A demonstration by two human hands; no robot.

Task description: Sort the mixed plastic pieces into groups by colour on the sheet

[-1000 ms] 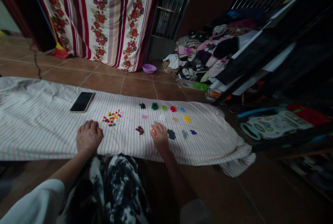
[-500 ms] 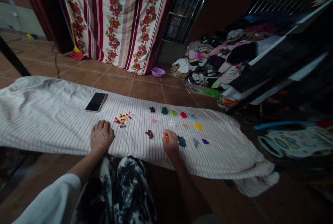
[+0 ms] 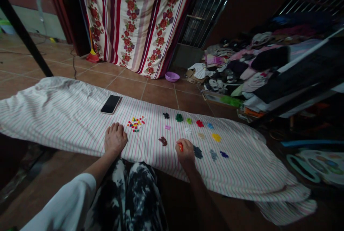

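Note:
My left hand (image 3: 115, 138) lies palm down on the striped cloth (image 3: 77, 123), fingers stretched out and holding nothing. Just beyond its fingertips is a scatter of mixed coloured small pieces (image 3: 135, 124). My right hand (image 3: 186, 153) rests on the cloth with curled fingers, closed around small orange pieces (image 3: 180, 147) that show between thumb and forefinger. To its left sits a brown pile (image 3: 162, 140); a dark grey pile (image 3: 197, 152) is close on its right. Farther back are white (image 3: 187, 130), red (image 3: 199, 123), dark green (image 3: 179, 118) and yellow (image 3: 216, 137) piles.
A phone (image 3: 111, 104) lies on the cloth beyond my left hand. Light grey pieces (image 3: 213, 154) and dark blue pieces (image 3: 224, 154) lie to the right. On the tiled floor behind are a purple basin (image 3: 172, 77) and a heap of clothes (image 3: 242, 62).
The view has turned a little to the left, so everything sits farther right in the picture. Both hands keep about the same places on the cloth.

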